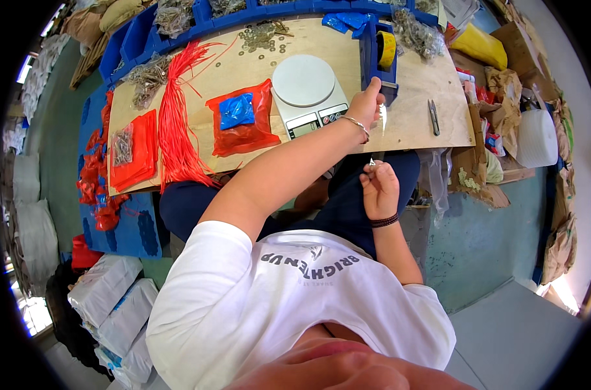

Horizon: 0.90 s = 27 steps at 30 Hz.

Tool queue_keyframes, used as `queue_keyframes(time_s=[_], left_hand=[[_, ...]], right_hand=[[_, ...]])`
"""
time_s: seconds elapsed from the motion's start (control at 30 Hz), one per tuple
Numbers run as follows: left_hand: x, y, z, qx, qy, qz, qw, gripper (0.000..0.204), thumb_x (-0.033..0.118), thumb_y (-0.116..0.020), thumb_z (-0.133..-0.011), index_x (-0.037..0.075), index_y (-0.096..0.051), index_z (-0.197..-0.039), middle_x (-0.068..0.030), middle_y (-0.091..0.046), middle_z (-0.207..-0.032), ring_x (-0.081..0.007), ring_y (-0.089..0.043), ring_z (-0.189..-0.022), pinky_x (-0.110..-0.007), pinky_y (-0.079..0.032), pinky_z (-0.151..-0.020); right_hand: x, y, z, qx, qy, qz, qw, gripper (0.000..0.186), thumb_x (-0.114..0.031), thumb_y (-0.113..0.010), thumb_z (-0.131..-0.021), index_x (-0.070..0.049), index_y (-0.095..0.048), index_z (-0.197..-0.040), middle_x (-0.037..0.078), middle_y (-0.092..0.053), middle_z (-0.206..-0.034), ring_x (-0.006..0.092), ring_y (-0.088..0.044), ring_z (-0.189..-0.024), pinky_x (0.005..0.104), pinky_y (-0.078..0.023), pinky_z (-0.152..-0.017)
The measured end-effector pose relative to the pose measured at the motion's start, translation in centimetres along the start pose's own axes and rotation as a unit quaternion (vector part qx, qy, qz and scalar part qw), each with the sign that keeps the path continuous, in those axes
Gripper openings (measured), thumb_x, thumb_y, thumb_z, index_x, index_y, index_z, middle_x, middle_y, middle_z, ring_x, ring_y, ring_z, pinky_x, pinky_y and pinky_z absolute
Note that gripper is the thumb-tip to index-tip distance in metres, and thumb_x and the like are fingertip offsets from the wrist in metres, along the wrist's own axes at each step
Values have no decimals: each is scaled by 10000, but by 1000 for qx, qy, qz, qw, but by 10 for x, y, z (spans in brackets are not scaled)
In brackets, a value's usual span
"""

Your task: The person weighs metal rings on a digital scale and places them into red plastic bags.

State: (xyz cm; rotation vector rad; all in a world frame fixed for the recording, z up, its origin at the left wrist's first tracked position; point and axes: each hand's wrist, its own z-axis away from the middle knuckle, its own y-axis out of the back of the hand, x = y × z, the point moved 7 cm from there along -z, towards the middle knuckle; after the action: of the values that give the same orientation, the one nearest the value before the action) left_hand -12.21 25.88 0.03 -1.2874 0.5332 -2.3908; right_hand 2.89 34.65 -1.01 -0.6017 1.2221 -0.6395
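Observation:
My left hand (367, 104) reaches across to the near end of a blue tape dispenser (371, 55), its fingers closed against the dispenser's left front corner. A roll of yellow tape (386, 51) sits in the dispenser. A shiny strip of clear tape (382, 118) hangs from beside my left fingers toward my lap. Below the table edge, my right hand (380, 188) pinches a glinting end of tape between thumb and fingertips. Left of the dispenser stands a white kitchen scale (303, 81) with nothing on its round plate. A red plastic packet (247, 138) with a blue packet (237, 110) on top lies beside it.
Red plastic strings (178, 117) and stacked red bags (136, 159) lie at the table's left. Loose washers (260, 39) are scattered at the back, before blue bins (136, 38). Small snips (433, 117) lie at the right. Cardboard boxes (520, 49) stand beyond.

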Motion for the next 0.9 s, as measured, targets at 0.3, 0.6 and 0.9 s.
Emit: queue_keyframes(time_s=[0.3, 0.6, 0.9], left_hand=[[37, 8, 16, 38, -91, -103, 990, 390, 447, -644, -789, 80, -570, -680, -3, -552, -619, -86, -485, -545, -242, -353, -483], [37, 17, 16, 46, -7, -129, 991, 434, 551, -623, -799, 117, -627, -782, 15, -630, -749, -80, -542, -637, -257, -408, -584], [40, 13, 8, 84, -129, -241, 958, 228, 217, -748, -730, 10, -652, -730, -41, -602, -663, -125, -525, -561, -270, -408, -520]], right_hand=[[35, -16, -2, 8, -38, -22, 999, 46, -94, -565, -916, -59, -575, -888, 38, -584, -882, 120, -544, -797, 268, -462, -727], [-30, -84, 23, -109, 181, 55, 976, 92, -26, -546, -822, -32, -498, -744, 85, -483, -845, 192, -464, -803, 309, -374, -761], [33, -27, 26, -14, 20, -13, 1000, 98, -19, -532, -865, -46, -515, -773, 52, -514, -845, 155, -478, -772, 287, -400, -734]])
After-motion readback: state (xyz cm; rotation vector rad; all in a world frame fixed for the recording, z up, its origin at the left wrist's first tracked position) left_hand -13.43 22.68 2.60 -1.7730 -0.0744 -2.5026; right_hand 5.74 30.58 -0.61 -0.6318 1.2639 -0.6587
